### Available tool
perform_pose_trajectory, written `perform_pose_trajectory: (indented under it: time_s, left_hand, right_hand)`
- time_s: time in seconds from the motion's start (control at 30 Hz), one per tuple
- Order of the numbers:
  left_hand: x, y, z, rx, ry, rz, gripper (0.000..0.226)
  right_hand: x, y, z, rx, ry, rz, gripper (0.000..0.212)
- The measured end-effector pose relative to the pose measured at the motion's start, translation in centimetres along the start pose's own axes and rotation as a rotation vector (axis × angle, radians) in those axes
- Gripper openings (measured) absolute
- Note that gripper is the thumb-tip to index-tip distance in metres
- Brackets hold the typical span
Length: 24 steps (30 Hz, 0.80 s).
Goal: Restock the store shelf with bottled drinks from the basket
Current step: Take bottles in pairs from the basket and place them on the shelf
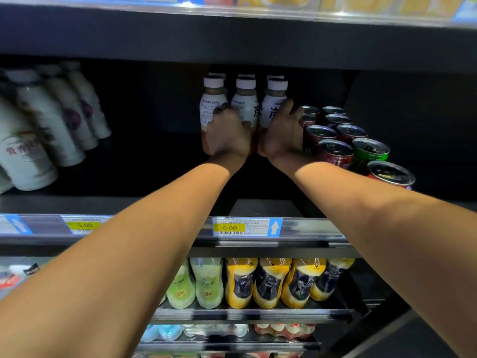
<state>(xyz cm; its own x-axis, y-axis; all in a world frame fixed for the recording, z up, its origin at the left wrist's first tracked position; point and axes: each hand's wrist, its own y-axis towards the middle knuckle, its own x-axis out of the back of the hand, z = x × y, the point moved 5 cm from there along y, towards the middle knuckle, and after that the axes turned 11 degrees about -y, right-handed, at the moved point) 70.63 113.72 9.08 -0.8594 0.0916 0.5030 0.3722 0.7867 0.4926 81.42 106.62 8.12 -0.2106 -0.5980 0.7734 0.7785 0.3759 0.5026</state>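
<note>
The shelf [258, 208] holds three bottles [245, 102] in a row at the fingertips, with more caps behind. The left hand [228, 135] curls on the left one, thumb by the middle one. The right hand [282, 133] grips the right one. The bottles are brown-filled, white-labelled and white-capped. Cans [335, 151] stand just right of the right hand, and pale bottles [46, 120] stand well left of the left hand.

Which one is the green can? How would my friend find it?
Find the dark shelf above the yellow 6.00 price tag. Right of the white-capped bottles stand rows of cans. The green can sits near the front, the only green one among red ones.
</note>
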Motion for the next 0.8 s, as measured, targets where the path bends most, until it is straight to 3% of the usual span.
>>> perform_pose_trajectory:
  time_s: [0.13, 0.3, 0.4, 0.5, 0.6, 0.67, 0.73, 0.8]
  left_hand:
    - [-0.1, 0.1, 0.1, -0.004, -0.008, -0.007, 0.039]
    - [-0.1, 0.3, 1.3, 0.12, -0.154, 0.024, 0.035]
    - [0.4, 0.1, 1.0, 0.108, -0.187, 0.107, 0.029]
    - [1.4, -1.3, -1.2, -0.029, -0.112, 0.258, 0.035]
    - [2.8, -3.8, -3.9, -0.131, 0.114, 0.383, 0.038]
    - [4.0, -6.6, -6.0, -0.266, 0.345, 0.489, 0.039]
    - [5.6, -10.4, -8.6, -0.508, 0.506, 0.536, 0.038]
    - [7.1, -14.3, -10.8, -0.649, 0.515, 0.497, 0.03]
  right_hand:
    - [0.5, -0.3, 0.1, -0.012, 0.028, 0.035, 0.065]
    - [2.7, -2.3, 0.7, -0.048, 0.165, 0.179, 0.095]
    - [4.8, -3.2, 1.1, 0.005, 0.176, 0.188, 0.071]
    - [6.5, -4.2, 1.1, 0.071, 0.061, 0.27, 0.039]
    - [8.5, -5.6, 0.0, 0.164, -0.168, 0.341, 0.037]
    - [11.6, -8.1, -1.0, 0.287, -0.319, 0.274, 0.031]
    - [15.8, -11.9, -2.3, 0.413, -0.453, 0.155, 0.028]
    - [19.7, -15.8, -3.9, 0.445, -0.517, 0.114, 0.032]
